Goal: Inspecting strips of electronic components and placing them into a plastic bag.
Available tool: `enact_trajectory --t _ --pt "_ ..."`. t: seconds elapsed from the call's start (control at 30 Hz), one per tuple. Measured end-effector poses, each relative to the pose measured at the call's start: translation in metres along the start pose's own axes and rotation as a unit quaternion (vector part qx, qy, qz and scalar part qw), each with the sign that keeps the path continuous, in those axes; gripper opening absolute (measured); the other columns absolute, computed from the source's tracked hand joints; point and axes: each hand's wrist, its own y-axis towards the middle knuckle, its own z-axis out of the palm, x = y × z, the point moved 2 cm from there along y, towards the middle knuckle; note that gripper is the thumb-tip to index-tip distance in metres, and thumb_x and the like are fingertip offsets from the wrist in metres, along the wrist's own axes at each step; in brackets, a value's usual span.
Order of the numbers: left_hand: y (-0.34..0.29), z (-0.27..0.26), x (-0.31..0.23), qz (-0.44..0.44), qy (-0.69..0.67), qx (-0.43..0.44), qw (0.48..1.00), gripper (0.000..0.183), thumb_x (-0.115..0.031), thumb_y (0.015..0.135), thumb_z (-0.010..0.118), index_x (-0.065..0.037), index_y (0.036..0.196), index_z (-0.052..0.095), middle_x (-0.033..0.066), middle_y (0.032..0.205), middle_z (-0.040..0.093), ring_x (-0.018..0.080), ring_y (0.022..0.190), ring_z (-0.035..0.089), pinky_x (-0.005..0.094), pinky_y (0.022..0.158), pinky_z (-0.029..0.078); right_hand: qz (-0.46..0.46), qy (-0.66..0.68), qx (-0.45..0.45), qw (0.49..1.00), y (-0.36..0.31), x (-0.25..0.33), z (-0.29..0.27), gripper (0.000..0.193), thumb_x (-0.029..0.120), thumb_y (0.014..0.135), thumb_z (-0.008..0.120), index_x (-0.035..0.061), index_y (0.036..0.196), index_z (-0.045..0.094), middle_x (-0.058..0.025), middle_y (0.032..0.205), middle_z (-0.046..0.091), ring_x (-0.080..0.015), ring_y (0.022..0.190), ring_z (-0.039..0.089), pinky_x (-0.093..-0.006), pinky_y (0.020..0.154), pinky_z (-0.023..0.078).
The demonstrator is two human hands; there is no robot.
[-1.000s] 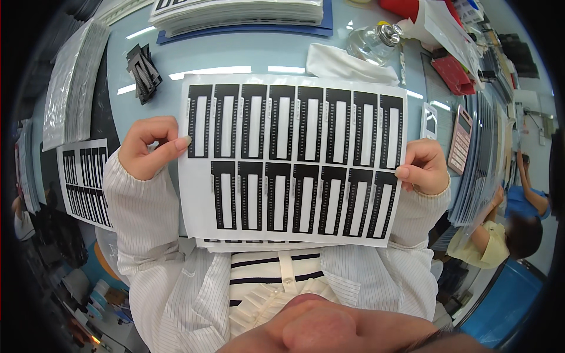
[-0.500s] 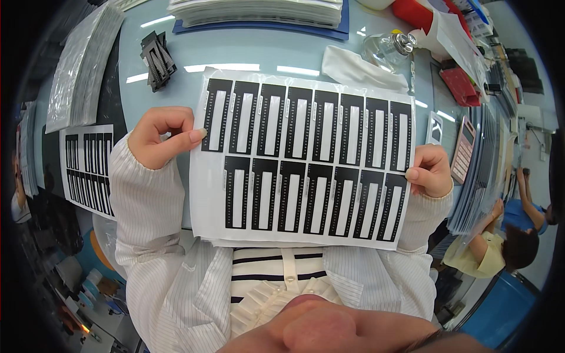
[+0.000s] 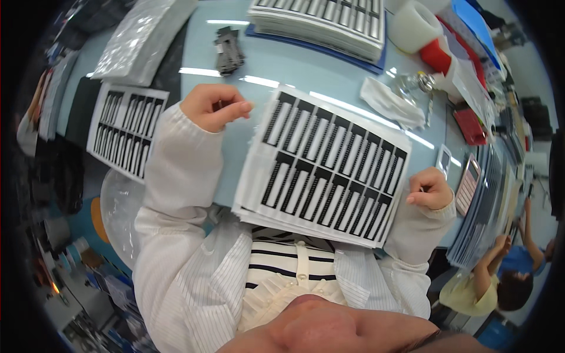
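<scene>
A stack of white sheets (image 3: pixel 250 197) lies in front of me at the table's near edge, turned at a slant. Its top sheet carries two rows of black frame-shaped pieces (image 3: pixel 321 144), each with a pale slot. My left hand (image 3: pixel 213 107) hovers beside the stack's upper left corner, fingers curled and thumb against them, with nothing visible in the grip. At the stack's right edge is my right hand (image 3: pixel 431 188), curled with the thumb pressed to the forefinger; no sheet shows in it.
A taller stack of printed sheets (image 3: pixel 318 32) sits on a blue board at the back. Small black strips (image 3: pixel 228 52) lie left of it. A white cloth (image 3: pixel 391 103), glass bottle (image 3: pixel 415 85) and calculator (image 3: pixel 469 185) are at right. Another printed sheet (image 3: pixel 126 126) lies left; two people work far right.
Both hands have let go of the sheet they held by its sides. A printed sheet now rests on the stack. The head view has tilted and shifted.
</scene>
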Motion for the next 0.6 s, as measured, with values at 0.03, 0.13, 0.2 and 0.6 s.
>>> enact_trajectory --t 0.03,0.13,0.2,0.6 --pt "-0.009 -0.001 -0.004 0.028 -0.024 -0.059 0.998 0.022 -0.020 0.080 0.063 -0.001 0.071 0.061 -0.0019 0.057 0.052 0.0051 0.051 0.042 0.0208 0.047 0.034 -0.010 -0.004 0.011 1.000 -0.004 0.000 0.001 0.033 0.017 0.075 0.070 0.0024 0.053 0.050 -0.0033 0.047 0.047 -0.0110 0.040 0.041 -0.0247 0.039 0.027" --pt "-0.046 -0.010 -0.003 0.017 0.046 -0.054 0.997 0.012 -0.014 0.080 0.060 -0.002 0.078 0.062 0.0014 0.068 0.056 0.0070 0.062 0.049 0.0209 0.054 0.037 0.005 0.086 -0.078 0.993 -0.012 -0.006 -0.003 0.030 0.015 0.075 0.069 0.0026 0.055 0.051 -0.0028 0.048 0.048 -0.0087 0.039 0.041 -0.0228 0.038 0.028" --pt "-0.072 -0.020 0.010 0.036 0.096 -0.073 0.992 0.011 -0.013 0.080 0.060 -0.003 0.081 0.062 0.0030 0.081 0.060 0.0099 0.070 0.053 0.0225 0.056 0.038 0.075 0.078 -0.141 0.984 -0.013 0.004 -0.004 0.027 0.013 0.076 0.067 0.0018 0.057 0.052 -0.0027 0.051 0.050 -0.0073 0.039 0.043 -0.0209 0.036 0.029" --pt "-0.232 -0.163 0.186 -0.157 0.144 -0.471 0.856 0.023 -0.023 0.077 0.069 -0.006 0.092 0.065 0.0056 0.104 0.058 0.0142 0.085 0.056 0.0262 0.069 0.046 0.005 -0.245 -0.019 0.969 0.048 0.138 0.049 0.016 0.010 0.070 0.072 0.0007 0.078 0.062 -0.0050 0.065 0.058 -0.0099 0.050 0.054 -0.0198 0.047 0.040"
